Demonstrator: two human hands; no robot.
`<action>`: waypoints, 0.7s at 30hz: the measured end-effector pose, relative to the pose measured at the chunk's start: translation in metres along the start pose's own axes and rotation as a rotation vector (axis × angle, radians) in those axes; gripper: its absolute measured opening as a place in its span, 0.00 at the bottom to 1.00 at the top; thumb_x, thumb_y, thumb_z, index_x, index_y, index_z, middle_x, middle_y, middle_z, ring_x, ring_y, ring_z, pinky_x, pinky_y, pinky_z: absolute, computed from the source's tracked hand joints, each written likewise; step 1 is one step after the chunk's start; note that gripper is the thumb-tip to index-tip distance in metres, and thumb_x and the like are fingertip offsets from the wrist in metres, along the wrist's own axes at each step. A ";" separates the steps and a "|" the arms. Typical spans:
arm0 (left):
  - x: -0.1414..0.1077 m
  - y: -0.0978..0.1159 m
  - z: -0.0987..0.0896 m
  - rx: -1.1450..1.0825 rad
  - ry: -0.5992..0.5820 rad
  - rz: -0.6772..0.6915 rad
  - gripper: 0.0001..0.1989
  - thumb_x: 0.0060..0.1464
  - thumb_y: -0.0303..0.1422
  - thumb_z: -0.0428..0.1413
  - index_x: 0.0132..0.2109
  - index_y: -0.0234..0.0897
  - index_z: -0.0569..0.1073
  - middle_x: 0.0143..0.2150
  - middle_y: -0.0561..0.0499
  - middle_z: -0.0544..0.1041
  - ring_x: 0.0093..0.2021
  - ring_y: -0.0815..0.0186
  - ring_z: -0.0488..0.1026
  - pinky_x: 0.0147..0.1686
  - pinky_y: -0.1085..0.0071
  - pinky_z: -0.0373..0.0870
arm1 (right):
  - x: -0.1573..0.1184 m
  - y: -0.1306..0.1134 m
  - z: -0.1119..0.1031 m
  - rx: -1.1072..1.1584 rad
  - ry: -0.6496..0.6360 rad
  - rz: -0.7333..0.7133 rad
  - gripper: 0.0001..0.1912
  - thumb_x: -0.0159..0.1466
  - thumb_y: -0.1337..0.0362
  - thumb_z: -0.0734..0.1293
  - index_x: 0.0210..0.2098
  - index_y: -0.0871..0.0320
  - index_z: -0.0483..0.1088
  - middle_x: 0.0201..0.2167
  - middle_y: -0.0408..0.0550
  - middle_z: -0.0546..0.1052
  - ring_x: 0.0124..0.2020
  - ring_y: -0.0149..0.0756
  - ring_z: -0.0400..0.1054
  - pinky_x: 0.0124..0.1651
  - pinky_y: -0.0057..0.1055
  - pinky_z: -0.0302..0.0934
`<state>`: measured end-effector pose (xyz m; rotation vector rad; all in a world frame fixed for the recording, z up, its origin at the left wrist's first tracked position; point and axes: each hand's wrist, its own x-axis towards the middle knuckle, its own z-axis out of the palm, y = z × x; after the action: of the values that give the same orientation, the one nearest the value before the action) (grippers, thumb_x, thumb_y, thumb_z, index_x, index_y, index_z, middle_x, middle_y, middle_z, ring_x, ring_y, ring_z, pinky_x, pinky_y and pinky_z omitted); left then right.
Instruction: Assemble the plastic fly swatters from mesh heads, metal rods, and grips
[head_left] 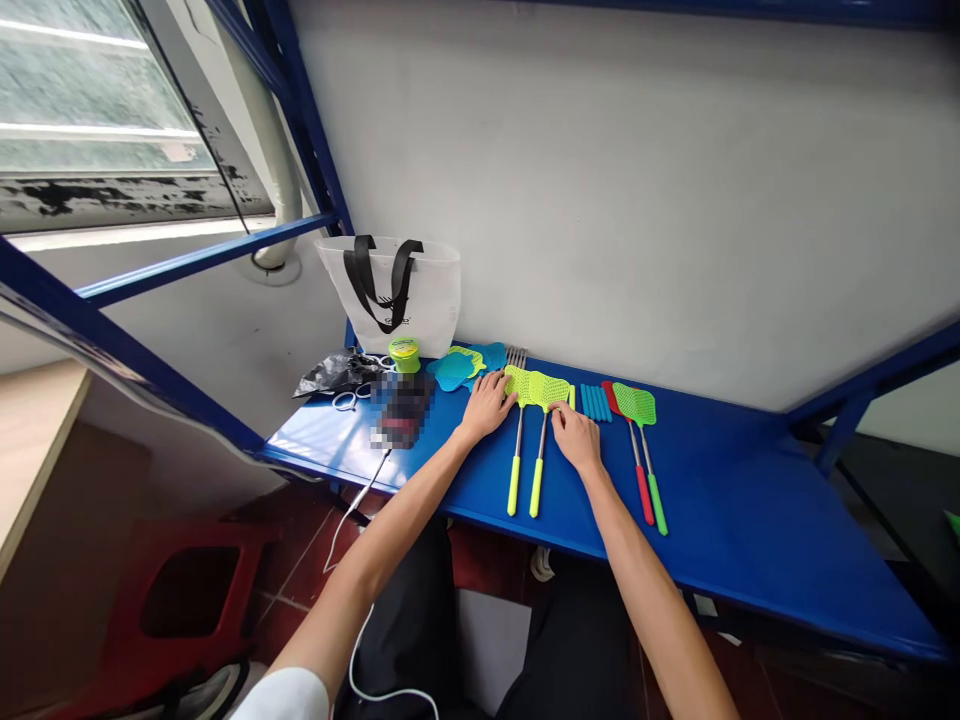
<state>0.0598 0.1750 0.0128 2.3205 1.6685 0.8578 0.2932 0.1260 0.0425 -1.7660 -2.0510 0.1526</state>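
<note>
Two yellow-green fly swatters lie side by side on the blue tabletop, handles toward me: the left fly swatter [515,470] and the right fly swatter [551,390]. Their perforated heads meet or slightly overlap. My left hand [487,406] rests at the left head's edge, fingers stretched out and touching it. At the lower right corner of the other head, my right hand [576,437] has its fingers curled and pinched on the rim. A yellow-green piece [572,396] shows just beyond that head.
Rightward lie several blue handles [596,402], a red swatter [645,495] and a green swatter [634,404]. Behind my left hand are loose blue swatter heads [454,371] and metal prongs [516,356]. A white bag [427,300], green tub [405,354], black plastic bag [334,373] and pixelated cabled object [403,410] stand left.
</note>
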 end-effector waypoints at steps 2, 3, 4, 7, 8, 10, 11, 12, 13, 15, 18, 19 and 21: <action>0.000 0.000 -0.001 0.010 0.012 0.009 0.25 0.78 0.46 0.47 0.73 0.42 0.70 0.77 0.39 0.69 0.79 0.48 0.61 0.78 0.45 0.57 | 0.001 0.000 0.002 -0.013 -0.005 -0.030 0.18 0.80 0.62 0.59 0.55 0.53 0.80 0.40 0.51 0.87 0.38 0.41 0.81 0.35 0.29 0.55; -0.001 0.000 -0.001 0.014 0.019 0.015 0.24 0.78 0.45 0.48 0.72 0.43 0.70 0.76 0.40 0.70 0.79 0.49 0.62 0.78 0.45 0.58 | 0.002 0.000 0.003 -0.014 -0.009 -0.043 0.18 0.80 0.63 0.59 0.55 0.54 0.80 0.40 0.51 0.87 0.38 0.41 0.81 0.35 0.29 0.55; -0.001 0.000 -0.001 0.016 0.028 0.019 0.24 0.78 0.45 0.48 0.72 0.44 0.71 0.76 0.40 0.70 0.78 0.49 0.63 0.77 0.46 0.59 | 0.003 0.000 0.004 -0.012 -0.010 -0.055 0.18 0.80 0.63 0.59 0.55 0.54 0.80 0.40 0.51 0.87 0.38 0.41 0.81 0.35 0.29 0.55; -0.001 0.000 -0.003 0.010 0.056 0.010 0.23 0.77 0.46 0.51 0.71 0.44 0.72 0.75 0.40 0.71 0.77 0.49 0.65 0.75 0.48 0.63 | 0.003 -0.001 0.005 0.000 -0.008 -0.072 0.18 0.80 0.62 0.59 0.55 0.54 0.81 0.40 0.51 0.87 0.38 0.41 0.81 0.35 0.29 0.55; -0.001 0.000 -0.004 0.006 0.060 0.005 0.23 0.77 0.46 0.51 0.71 0.44 0.73 0.75 0.40 0.71 0.76 0.49 0.65 0.75 0.48 0.64 | 0.003 -0.001 0.005 0.004 -0.010 -0.072 0.18 0.79 0.62 0.59 0.54 0.54 0.81 0.39 0.51 0.87 0.38 0.41 0.80 0.35 0.29 0.55; -0.001 0.000 -0.005 0.005 0.057 0.003 0.23 0.77 0.46 0.51 0.70 0.44 0.73 0.74 0.40 0.72 0.75 0.48 0.66 0.74 0.49 0.65 | 0.002 -0.002 0.004 0.012 -0.023 -0.070 0.18 0.79 0.61 0.59 0.54 0.53 0.81 0.37 0.50 0.87 0.37 0.42 0.80 0.35 0.30 0.55; -0.001 0.000 -0.005 0.008 0.052 0.005 0.23 0.77 0.45 0.50 0.70 0.43 0.73 0.74 0.40 0.72 0.75 0.48 0.67 0.74 0.49 0.65 | 0.001 -0.003 0.003 0.017 -0.029 -0.067 0.18 0.79 0.61 0.59 0.54 0.53 0.81 0.37 0.50 0.87 0.37 0.42 0.80 0.35 0.30 0.55; -0.001 0.000 -0.005 0.013 0.046 0.007 0.23 0.78 0.45 0.50 0.70 0.42 0.73 0.74 0.39 0.71 0.76 0.48 0.66 0.74 0.49 0.64 | 0.001 -0.003 0.003 0.022 -0.033 -0.065 0.18 0.79 0.61 0.59 0.54 0.53 0.81 0.37 0.50 0.87 0.37 0.42 0.80 0.35 0.30 0.55; -0.001 0.000 -0.006 0.019 0.039 0.010 0.24 0.78 0.45 0.49 0.70 0.41 0.73 0.75 0.39 0.71 0.76 0.48 0.66 0.74 0.48 0.64 | 0.000 -0.004 0.002 0.026 -0.034 -0.062 0.18 0.79 0.61 0.60 0.54 0.53 0.81 0.37 0.50 0.87 0.38 0.42 0.80 0.35 0.30 0.55; -0.001 0.000 -0.006 0.027 0.024 0.011 0.24 0.78 0.44 0.48 0.71 0.41 0.73 0.76 0.38 0.70 0.77 0.47 0.65 0.75 0.48 0.63 | 0.000 -0.005 0.001 0.031 -0.030 -0.053 0.17 0.79 0.61 0.60 0.54 0.52 0.81 0.38 0.49 0.87 0.39 0.42 0.81 0.35 0.29 0.55; -0.002 0.001 -0.006 0.022 0.006 0.008 0.24 0.79 0.45 0.47 0.72 0.42 0.72 0.76 0.39 0.70 0.77 0.48 0.65 0.76 0.47 0.61 | 0.000 -0.006 0.000 0.033 -0.023 -0.043 0.16 0.80 0.62 0.60 0.55 0.52 0.80 0.40 0.49 0.87 0.40 0.42 0.81 0.36 0.29 0.57; -0.002 0.001 -0.006 0.020 0.003 0.006 0.24 0.79 0.46 0.46 0.72 0.43 0.72 0.76 0.39 0.70 0.77 0.49 0.65 0.76 0.47 0.61 | 0.000 -0.007 0.000 0.037 -0.021 -0.042 0.16 0.80 0.62 0.60 0.55 0.51 0.80 0.40 0.49 0.88 0.40 0.42 0.81 0.36 0.29 0.57; -0.002 0.001 -0.005 0.018 -0.002 0.006 0.24 0.79 0.46 0.46 0.72 0.44 0.71 0.76 0.39 0.70 0.77 0.49 0.65 0.76 0.48 0.60 | -0.001 -0.007 0.000 0.049 -0.024 -0.049 0.16 0.80 0.61 0.60 0.56 0.51 0.79 0.40 0.48 0.87 0.39 0.41 0.81 0.36 0.29 0.58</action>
<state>0.0571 0.1721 0.0164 2.3384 1.6765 0.8451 0.2862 0.1240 0.0446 -1.6914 -2.0873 0.2086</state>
